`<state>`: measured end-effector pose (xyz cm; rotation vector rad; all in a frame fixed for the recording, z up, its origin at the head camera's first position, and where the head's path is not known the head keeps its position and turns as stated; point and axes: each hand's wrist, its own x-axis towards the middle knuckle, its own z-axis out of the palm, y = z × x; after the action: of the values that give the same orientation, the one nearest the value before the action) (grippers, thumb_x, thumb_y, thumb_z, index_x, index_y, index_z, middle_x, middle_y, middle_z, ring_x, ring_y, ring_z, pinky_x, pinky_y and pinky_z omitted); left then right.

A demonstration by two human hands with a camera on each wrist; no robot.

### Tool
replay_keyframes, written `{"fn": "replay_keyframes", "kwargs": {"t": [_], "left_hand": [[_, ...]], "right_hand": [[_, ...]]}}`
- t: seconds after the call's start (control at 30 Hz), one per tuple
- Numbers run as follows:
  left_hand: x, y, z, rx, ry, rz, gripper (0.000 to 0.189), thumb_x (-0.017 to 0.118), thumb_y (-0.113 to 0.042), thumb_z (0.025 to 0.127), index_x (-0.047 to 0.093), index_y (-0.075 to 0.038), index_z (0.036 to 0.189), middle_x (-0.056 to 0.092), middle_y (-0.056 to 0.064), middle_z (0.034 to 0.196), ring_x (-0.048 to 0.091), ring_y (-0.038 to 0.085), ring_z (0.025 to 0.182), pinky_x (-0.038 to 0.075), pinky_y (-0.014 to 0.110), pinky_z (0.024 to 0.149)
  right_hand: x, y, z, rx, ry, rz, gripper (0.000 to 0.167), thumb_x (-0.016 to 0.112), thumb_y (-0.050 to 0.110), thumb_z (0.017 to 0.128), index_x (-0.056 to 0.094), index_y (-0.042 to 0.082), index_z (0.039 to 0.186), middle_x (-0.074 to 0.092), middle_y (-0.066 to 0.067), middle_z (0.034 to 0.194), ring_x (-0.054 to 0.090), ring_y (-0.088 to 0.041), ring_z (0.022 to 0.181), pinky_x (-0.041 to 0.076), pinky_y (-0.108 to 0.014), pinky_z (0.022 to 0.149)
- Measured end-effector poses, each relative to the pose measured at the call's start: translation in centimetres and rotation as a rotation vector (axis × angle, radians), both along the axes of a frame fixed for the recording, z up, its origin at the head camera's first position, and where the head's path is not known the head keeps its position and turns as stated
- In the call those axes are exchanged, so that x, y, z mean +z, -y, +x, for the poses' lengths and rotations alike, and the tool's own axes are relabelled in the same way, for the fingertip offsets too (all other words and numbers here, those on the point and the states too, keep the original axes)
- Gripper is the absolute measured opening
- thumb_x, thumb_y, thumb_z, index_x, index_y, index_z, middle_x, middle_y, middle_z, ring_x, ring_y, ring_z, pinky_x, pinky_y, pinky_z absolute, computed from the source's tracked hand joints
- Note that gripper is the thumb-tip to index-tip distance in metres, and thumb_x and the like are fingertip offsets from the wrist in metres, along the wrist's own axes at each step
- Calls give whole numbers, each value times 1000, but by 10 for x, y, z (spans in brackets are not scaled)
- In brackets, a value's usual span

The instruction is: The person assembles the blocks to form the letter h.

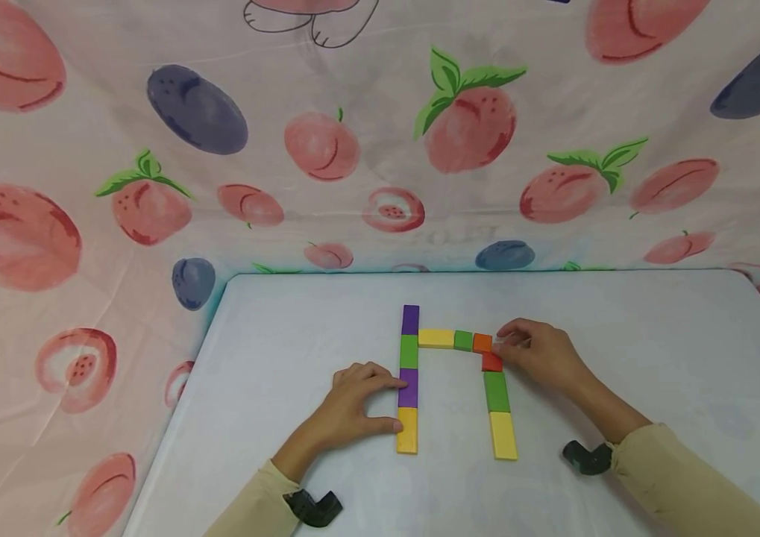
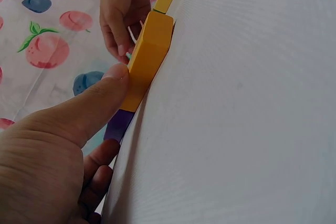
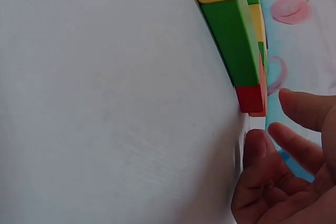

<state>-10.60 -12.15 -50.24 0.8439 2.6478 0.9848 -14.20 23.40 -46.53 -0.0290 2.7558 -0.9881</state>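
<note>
Flat coloured blocks form an arch-like outline on the white table. In the left column, a purple block [image 1: 409, 319] tops a green block [image 1: 409, 350], another purple block [image 1: 408, 388] and an orange-yellow block [image 1: 407, 436]. My left hand [image 1: 356, 403] touches this column, index fingertip on the lower purple block and thumb on the orange-yellow block [image 2: 149, 56]. Across the top run a yellow block [image 1: 436, 338], a small green block [image 1: 463, 341] and an orange block [image 1: 482, 342]. My right hand [image 1: 544, 354] has its fingertips right beside the orange block and the red block [image 3: 248, 98], thumb and fingers apart.
Below the red block, a green block [image 1: 497, 391] and a yellow block [image 1: 503, 435] make up the right column. The white table [image 1: 286, 328] meets a fruit-patterned cloth [image 1: 353, 74] at its back and left edges. Dark wrist mounts [image 1: 315, 509] sit at both sleeves.
</note>
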Motion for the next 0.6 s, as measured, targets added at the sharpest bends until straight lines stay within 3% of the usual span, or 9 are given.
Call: {"fn": "replay_keyframes", "kwargs": {"t": [0.13, 0.3, 0.6], "left_hand": [[0, -1, 0, 2, 4, -2, 57, 83, -51, 81, 66, -35, 133, 59, -15, 120, 49, 10, 121, 29, 49, 107], [1, -1, 0, 3, 4, -2, 57, 83, -52, 81, 66, -36, 133, 59, -15, 120, 49, 10, 120, 30, 49, 106], [0, -2, 0, 1, -3, 3, 57, 85, -48, 80, 66, -35, 133, 59, -15, 120, 49, 9, 120, 29, 49, 107]], "right_hand": [[0, 3, -6, 28, -30, 10, 34, 70, 33, 96, 71, 14, 123, 71, -6, 104, 62, -26, 101, 54, -42, 84], [-3, 6, -13, 37, -13, 13, 30, 70, 28, 96, 74, 9, 119, 73, -7, 104, 61, -28, 103, 54, -45, 88], [-6, 7, -17, 24, -9, 29, 25, 73, 29, 93, 77, 10, 107, 74, -5, 98, 61, -25, 97, 48, -35, 79]]}}
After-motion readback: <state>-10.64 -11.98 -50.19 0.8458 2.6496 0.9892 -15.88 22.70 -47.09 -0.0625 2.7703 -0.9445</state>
